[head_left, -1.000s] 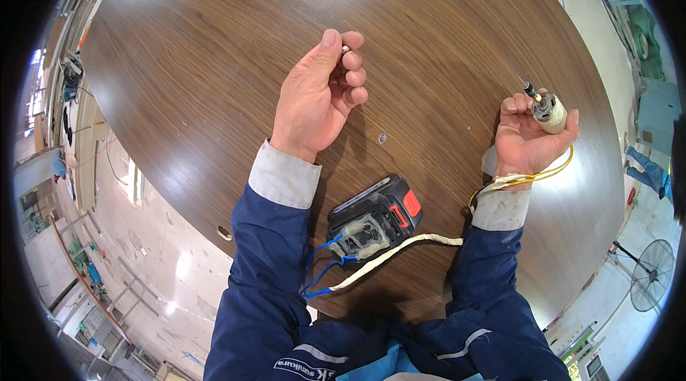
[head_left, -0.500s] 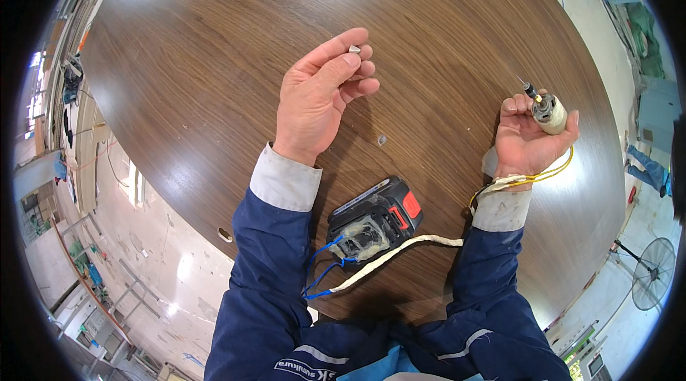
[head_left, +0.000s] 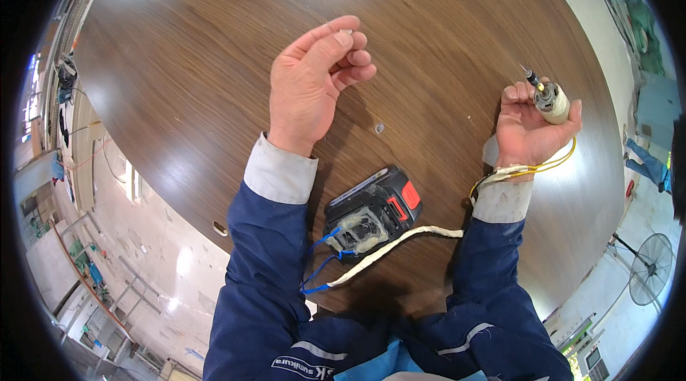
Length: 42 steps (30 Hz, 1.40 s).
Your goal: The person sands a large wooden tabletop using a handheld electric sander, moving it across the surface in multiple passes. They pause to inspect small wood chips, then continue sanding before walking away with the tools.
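Over the far middle of the table, my left hand (head_left: 314,84) pinches a small shiny metal piece (head_left: 346,32) between thumb and forefinger; its shape is mostly covered. To the right, my right hand (head_left: 532,124) lies palm up with its fingers wrapped round a small motor tool (head_left: 554,104), a taped cylinder with a black chuck and a thin bit pointing away. Yellow wires and a cream-wrapped cable (head_left: 400,245) run from it past my right wrist to a black and red battery pack (head_left: 373,211) between my forearms. Blue wires join the battery's top, which carries dried glue.
The brown wood-grain table (head_left: 429,17) fills most of the view. A small clear fragment (head_left: 379,128) lies on it between my hands. A standing fan (head_left: 649,269) is off to the right. A person's legs (head_left: 645,159) show beyond the right edge.
My left hand has moved slightly away and left, turning so the metal piece shows less. My right hand has shifted a little to the right with the motor tool.
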Each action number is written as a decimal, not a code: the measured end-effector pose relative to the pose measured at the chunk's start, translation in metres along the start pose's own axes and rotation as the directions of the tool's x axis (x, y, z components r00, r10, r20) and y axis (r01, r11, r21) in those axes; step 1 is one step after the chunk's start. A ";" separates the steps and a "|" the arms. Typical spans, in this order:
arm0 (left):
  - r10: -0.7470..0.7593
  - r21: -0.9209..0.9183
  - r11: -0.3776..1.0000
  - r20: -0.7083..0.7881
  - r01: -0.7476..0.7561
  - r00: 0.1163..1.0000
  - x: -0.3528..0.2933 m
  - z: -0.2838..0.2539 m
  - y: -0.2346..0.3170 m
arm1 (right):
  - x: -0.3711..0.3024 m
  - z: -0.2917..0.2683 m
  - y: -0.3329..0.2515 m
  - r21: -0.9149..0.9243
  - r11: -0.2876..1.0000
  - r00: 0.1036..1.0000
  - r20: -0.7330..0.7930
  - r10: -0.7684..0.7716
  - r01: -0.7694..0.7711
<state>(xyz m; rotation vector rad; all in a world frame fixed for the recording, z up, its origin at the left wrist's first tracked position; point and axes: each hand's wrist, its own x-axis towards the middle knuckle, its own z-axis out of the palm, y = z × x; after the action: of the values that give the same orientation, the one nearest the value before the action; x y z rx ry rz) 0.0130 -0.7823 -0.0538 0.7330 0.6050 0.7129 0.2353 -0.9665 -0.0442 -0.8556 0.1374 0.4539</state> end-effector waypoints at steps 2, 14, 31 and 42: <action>-0.028 0.052 0.998 0.004 0.028 1.000 0.000 -0.001 -0.001 | 0.001 -0.002 -0.001 -0.009 1.000 1.000 -0.011 0.001 -0.001; -0.001 -0.052 0.999 0.079 0.005 0.997 0.006 -0.012 -0.006 | -0.001 0.001 0.001 -0.022 0.999 0.999 -0.019 -0.037 0.037; -0.021 -0.090 0.996 0.041 0.025 0.999 0.006 -0.004 0.001 | -0.002 0.003 0.000 -0.015 1.000 0.999 -0.050 -0.021 0.021; 0.210 0.109 0.971 0.055 -0.215 0.976 0.003 0.001 0.002 | 0.000 0.001 -0.002 -0.008 1.000 1.000 -0.024 -0.010 0.010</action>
<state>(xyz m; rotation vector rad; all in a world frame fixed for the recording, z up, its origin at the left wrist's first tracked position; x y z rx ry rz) 0.0152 -0.7795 -0.0527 0.9269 0.5354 0.8628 0.2358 -0.9666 -0.0420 -0.8696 0.1534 0.4355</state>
